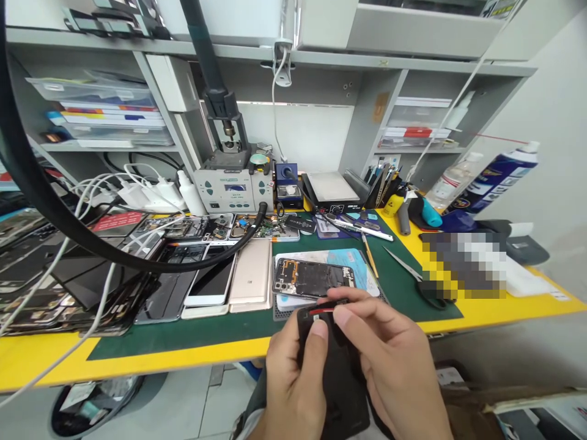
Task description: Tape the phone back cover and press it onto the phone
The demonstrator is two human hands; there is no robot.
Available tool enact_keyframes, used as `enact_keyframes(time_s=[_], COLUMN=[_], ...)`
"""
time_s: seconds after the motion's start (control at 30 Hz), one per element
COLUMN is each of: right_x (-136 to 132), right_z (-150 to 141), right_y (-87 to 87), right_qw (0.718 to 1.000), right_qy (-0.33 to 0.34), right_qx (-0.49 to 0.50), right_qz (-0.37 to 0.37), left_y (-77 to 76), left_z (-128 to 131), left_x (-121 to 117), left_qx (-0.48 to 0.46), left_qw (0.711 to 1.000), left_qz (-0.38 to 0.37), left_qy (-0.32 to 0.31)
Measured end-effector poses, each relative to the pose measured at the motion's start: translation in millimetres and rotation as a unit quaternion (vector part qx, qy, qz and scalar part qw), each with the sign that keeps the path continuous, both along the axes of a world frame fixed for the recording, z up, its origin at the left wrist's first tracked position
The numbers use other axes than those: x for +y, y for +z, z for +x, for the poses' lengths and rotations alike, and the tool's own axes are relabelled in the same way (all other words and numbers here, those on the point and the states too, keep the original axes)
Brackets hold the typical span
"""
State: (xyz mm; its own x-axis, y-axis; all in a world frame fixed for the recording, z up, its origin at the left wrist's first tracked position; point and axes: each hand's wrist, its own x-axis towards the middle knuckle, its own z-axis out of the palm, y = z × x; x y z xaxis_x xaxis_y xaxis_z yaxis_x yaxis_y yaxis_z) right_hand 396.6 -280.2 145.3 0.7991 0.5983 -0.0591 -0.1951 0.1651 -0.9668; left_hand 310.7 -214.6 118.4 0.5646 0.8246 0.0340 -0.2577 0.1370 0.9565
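Observation:
In front of my body I hold a dark, flat black phone cover [342,385], tilted, with a thin red strip [322,310] along its top end. My left hand [298,366] grips its left edge, the thumb resting on the face near a small pale square. At the top right corner, the fingers and thumb of my right hand [389,348] are pinched together beside the red strip; the fingertips partly hide that corner. Just beyond my hands an opened phone [314,278] with bare inner parts lies on a light blue and white pad [362,263].
Phones, including a gold one [251,272], and stacked phone parts [92,287] cover the left of the green mat [169,342]. Scissors [413,272] and a brush [369,256] lie right. A hot-air station [233,190] stands behind; its black hose [151,266] arcs across the left.

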Motion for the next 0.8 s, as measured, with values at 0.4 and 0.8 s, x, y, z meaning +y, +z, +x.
enact_keyframes(time_s=[0.4, 0.8], right_x=[1.7, 3.2], right_z=[-0.7, -2.4], right_y=[-1.5, -2.6], right_qw=[1.000, 1.000], right_qy=[0.011, 0.007], right_qx=[-0.008, -0.015], right_qz=[-0.006, -0.005], left_y=[-0.1, -0.2], left_z=[-1.5, -0.7], left_x=[-0.5, -0.8], left_qx=[0.055, 0.014], left_qw=[0.997, 0.999], left_qz=[0.028, 0.000], left_qy=[0.044, 0.034])
